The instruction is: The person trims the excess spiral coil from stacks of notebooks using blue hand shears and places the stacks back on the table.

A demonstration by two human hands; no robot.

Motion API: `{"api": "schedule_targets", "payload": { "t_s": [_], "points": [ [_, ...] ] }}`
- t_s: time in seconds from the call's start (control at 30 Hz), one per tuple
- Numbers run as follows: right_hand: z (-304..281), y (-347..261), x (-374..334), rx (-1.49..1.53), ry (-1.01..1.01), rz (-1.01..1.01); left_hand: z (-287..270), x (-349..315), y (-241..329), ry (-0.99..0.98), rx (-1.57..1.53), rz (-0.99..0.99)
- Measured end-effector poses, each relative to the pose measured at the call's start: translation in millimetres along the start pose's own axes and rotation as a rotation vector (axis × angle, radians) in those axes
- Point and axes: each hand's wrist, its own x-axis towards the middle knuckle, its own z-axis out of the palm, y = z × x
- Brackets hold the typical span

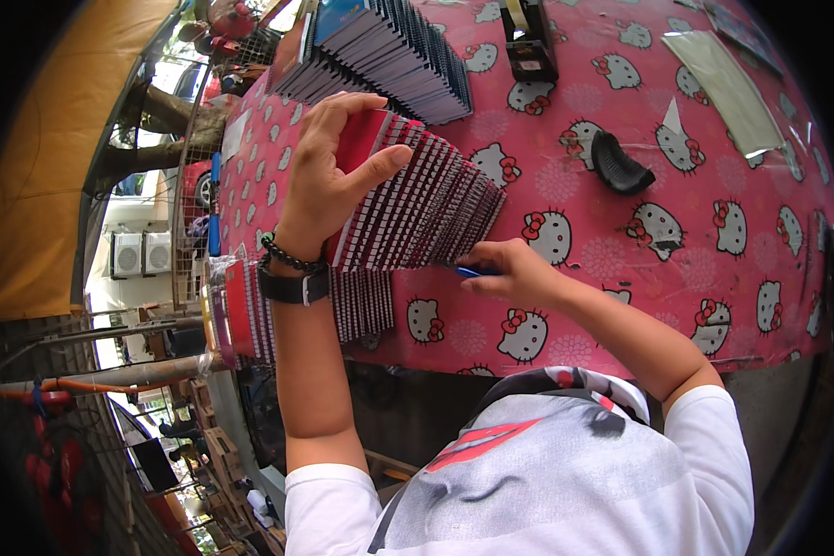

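Note:
A tall stack of red-covered spiral notebooks (426, 190) leans on the table, its bound edges toward me. My left hand (329, 171) is closed over its top cover, the thumb along the bound edge. By the stack's lower right corner, my right hand (510, 269) is closed around a small tool with a blue handle (477, 271); the fingers hide most of it, so its kind cannot be made out. Beneath my left wrist, a second stack of red notebooks (366, 301) lies at the table's edge.
A table with a pink cartoon-cat cover (584, 315) spreads ahead. Blue-covered spiral notebooks (398, 56) stand stacked at the far left. Farther back is a black tape dispenser (531, 56). A curved black piece (621, 162) and a pale plastic packet (727, 88) lie to the right.

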Motion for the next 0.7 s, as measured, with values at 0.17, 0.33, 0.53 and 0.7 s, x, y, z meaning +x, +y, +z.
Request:
{"api": "schedule_targets", "payload": {
  "t_s": [0.17, 0.33, 0.53, 0.7],
  "points": [
    [5, 13, 4, 0.174, -0.018, 0.062, -1, 2, 3, -0.008, 0.004, 0.0],
    [10, 9, -7, -0.684, 0.284, -0.415, -2, -1, 2, 0.01, 0.034, 0.013],
    [11, 16, 1, -0.85, 0.327, -0.518, -1, 2, 3, 0.005, 0.037, 0.019],
    [2, 10, 7, 0.24, -0.099, 0.189, -1, 1, 3, 0.007, 0.036, 0.003]
  ]
}}
